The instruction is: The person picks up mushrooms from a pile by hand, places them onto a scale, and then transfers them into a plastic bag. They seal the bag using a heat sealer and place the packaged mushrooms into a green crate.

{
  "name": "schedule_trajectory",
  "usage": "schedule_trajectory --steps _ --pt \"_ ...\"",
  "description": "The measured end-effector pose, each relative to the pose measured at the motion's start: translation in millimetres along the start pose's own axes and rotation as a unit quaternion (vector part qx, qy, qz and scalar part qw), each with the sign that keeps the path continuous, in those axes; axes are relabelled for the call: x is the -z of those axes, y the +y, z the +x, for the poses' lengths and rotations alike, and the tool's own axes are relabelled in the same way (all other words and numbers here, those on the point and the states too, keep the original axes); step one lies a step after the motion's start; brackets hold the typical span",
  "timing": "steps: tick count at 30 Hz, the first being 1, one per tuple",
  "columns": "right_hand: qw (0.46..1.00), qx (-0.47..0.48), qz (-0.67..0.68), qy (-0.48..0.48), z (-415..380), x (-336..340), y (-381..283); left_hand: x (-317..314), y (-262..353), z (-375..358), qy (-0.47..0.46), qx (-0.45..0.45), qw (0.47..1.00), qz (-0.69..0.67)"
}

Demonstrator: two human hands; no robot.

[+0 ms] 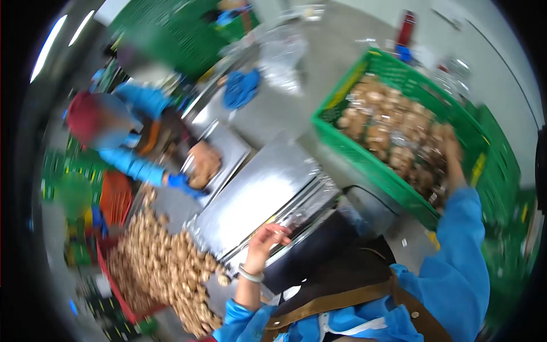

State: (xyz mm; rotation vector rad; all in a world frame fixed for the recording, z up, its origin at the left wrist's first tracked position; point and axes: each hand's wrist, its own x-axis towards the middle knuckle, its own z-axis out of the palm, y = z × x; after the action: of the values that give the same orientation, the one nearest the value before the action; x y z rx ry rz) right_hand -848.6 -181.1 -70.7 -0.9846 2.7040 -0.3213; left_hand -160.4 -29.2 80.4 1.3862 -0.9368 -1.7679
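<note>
My right hand (450, 149) reaches into a green crate (370, 165) at the right, its fingers curled over a film-wrapped pack of mushrooms (430, 154). More wrapped mushroom packs (379, 111) fill the crate around it. Blur softens the fingertips there. My left hand (266, 242), with a pale bracelet at the wrist, hovers by the near edge of a metal wrapping machine (268, 182). Its fingers are half bent and apart, and nothing can be made out between them. Clear plastic film (296, 219) lies just beyond these fingers.
Loose mushrooms (171, 256) spill from a red crate (117, 285) across the table at left. Opposite, a co-worker in blue sleeves (131, 165) handles mushrooms over a metal tray (231, 151). A blue glove (241, 89) and plastic bags (282, 54) lie at the back.
</note>
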Motion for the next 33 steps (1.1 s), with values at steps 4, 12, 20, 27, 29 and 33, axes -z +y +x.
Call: schedule_trajectory --steps 4,12,20,27,29,33 --pt "0.935 0.088 -0.067 0.338 17.4 -4.3 -44.3 144.5 9.8 -18.7 0.226 -0.138 0.955 -0.13" --pt "0.752 0.47 0.335 -0.316 -288.3 -51.8 -416.2 344.4 -16.9 76.8 0.352 -0.102 0.927 0.078" --pt "0.744 0.485 0.224 -0.401 -489.1 -272.8 -593.6 417.3 -12.3 174.2 0.214 -0.094 0.924 0.303" --pt "0.728 0.549 0.227 -0.343 -506.0 -211.2 -566.7 336.2 7.2 120.4 0.277 -0.115 0.903 0.309" --pt "0.715 0.545 0.227 -0.374 -497.7 -171.4 -528.9 285.6 14.4 85.7 0.284 -0.115 0.894 0.327" --pt "0.718 0.525 0.193 -0.414 -487.4 -135.9 -429.6 202.4 -26.6 35.0 0.267 -0.143 0.876 0.376"
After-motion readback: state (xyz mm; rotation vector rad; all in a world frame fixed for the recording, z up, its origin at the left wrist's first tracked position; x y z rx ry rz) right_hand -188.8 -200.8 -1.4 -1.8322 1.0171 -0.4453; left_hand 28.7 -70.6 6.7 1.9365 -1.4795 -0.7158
